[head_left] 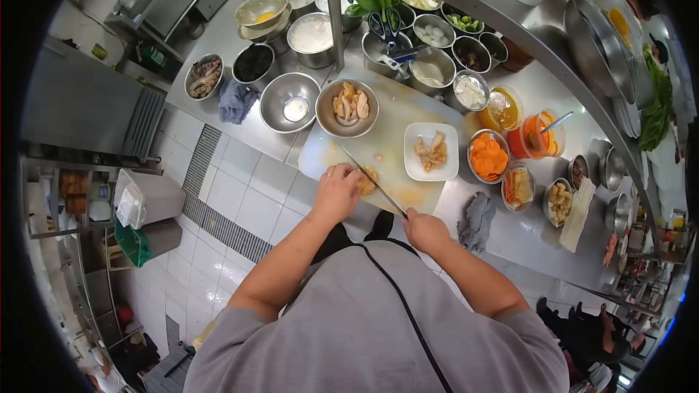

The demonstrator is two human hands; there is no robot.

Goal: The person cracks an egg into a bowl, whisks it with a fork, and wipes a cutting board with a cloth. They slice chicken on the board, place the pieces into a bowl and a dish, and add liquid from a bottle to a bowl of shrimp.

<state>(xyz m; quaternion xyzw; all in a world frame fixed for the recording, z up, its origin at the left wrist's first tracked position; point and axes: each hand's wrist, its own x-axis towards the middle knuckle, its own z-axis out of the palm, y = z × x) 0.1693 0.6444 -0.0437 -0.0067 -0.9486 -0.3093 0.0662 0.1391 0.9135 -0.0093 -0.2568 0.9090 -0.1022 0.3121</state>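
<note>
Along our steel counter [530,220], the meat [365,187] lies on the cutting board [397,108], under our nearer left hand's [338,193] bent fingers, grip unclear; our right hand [427,232] grasps the knife [386,194], its blade slanting leftward against the meat.

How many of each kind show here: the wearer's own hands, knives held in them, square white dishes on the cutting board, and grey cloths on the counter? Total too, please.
Hands: 2, left hand and right hand
Held knives: 1, the knife
Square white dishes: 1, the dish
Grey cloths: 2, left-side cloth and right-side cloth
Total: 6
</note>
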